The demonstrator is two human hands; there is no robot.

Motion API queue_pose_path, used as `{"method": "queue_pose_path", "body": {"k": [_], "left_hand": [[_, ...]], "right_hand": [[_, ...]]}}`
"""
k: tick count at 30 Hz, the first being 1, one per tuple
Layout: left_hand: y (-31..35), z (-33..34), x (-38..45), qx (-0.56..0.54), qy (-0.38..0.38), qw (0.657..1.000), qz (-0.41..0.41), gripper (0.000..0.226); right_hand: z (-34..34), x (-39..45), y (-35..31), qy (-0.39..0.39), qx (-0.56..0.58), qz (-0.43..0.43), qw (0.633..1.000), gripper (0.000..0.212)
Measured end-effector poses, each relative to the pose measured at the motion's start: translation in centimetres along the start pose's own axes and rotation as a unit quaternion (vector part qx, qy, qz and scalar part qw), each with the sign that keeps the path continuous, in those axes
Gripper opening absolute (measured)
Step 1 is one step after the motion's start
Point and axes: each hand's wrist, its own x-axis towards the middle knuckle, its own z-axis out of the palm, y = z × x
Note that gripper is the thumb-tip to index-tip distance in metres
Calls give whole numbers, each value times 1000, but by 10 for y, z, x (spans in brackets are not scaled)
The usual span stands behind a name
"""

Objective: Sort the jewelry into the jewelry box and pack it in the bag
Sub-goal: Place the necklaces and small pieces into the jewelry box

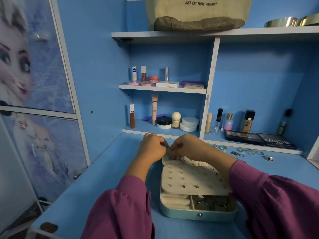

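Observation:
A light-blue jewelry box lies open on the blue desk, its cream earring panel studded with several earrings and rings lying in the front compartment. My left hand and my right hand meet at the far edge of the open lid, fingers curled and pinching a small piece of jewelry over the lid pocket. What exactly they pinch is too small to tell. Several loose rings and chains lie on the desk to the right. A beige canvas bag stands on the top shelf.
Shelves behind the desk hold cosmetics bottles and jars. Two dark makeup palettes lie at the right back. Metal bowls sit on the top shelf. A cabinet door with a cartoon picture stands at the left.

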Motion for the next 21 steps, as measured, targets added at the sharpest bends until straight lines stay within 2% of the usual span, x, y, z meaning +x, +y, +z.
{"method": "queue_pose_path", "body": {"k": [2, 5, 8, 11, 15, 18, 21], "left_hand": [[0, -5, -3, -35, -12, 999, 1, 34], [0, -10, -5, -71, -63, 995, 15, 30], [3, -9, -8, -58, -110, 992, 37, 20], [4, -6, -8, -25, -138, 988, 60, 19], [7, -2, -6, 2, -144, 988, 54, 26], [6, -1, -3, -10, -146, 989, 24, 20], [4, 0, -1, -17, -148, 989, 15, 19]], "right_hand": [[-6, -3, 3, 8, -16, 12, 1000, 24], [-15, -10, 10, -36, -51, 38, 997, 17], [-18, -16, 18, -61, -57, 53, 995, 13], [-16, -19, 22, -55, -38, 56, 996, 11], [-10, -20, 24, -49, -44, 50, 997, 8], [-8, -20, 26, -58, -60, 46, 995, 17], [-11, -21, 27, -66, -63, 32, 995, 13]]}}
